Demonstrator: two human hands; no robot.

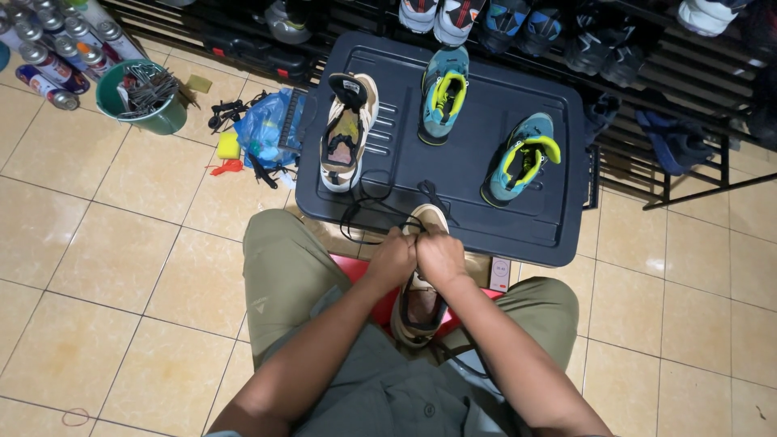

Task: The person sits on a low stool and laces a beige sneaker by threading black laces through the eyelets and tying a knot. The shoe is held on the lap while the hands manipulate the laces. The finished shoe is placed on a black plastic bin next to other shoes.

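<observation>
Bare forearms, olive-green trousers and grey-green buttoned shirt.

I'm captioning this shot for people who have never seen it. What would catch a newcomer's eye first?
First, the two hands, left hand and right hand, pressed together at bottom centre over a beige shoe between the person's knees, working its black lace. Just beyond, a dark plastic lid carries a matching beige shoe on its left and two teal shoes with bright yellow tongues. A green bucket stands top left.

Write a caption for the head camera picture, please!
Both hands, left hand and right hand, lace a beige shoe.
</observation>
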